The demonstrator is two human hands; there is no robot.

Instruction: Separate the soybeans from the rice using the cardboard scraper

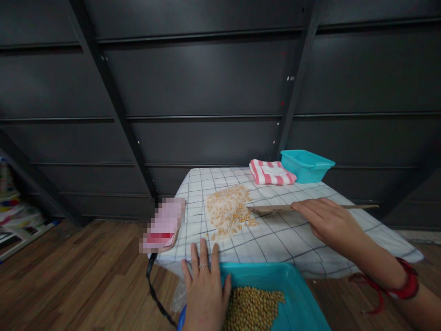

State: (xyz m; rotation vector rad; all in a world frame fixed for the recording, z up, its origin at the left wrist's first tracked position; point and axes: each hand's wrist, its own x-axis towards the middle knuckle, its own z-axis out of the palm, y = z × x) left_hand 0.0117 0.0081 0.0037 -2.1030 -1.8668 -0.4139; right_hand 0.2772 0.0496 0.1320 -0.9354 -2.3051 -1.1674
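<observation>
My right hand (327, 220) grips the top of a thin brown strip that looks like cardboard (275, 209), held on edge over the tablecloth. Its left end reaches the right side of a spread pile of white grains mixed with yellow beans (229, 211). At the near table edge my left hand (206, 285) is open, its fingers apart, the fingertips on the cloth just below the pile. The palm lies over the left rim of a teal basin (303, 285), which holds a heap of greenish-brown beans (255, 308).
A white checked cloth (206, 177) covers the table. At the back right are a pink-and-white striped cloth (272, 172) and a smaller teal basin (306, 166). A pink phone-like object (168, 223), partly blurred, lies at the left edge, with a black cord (151, 285) below. A dark panelled wall (206, 78) stands behind.
</observation>
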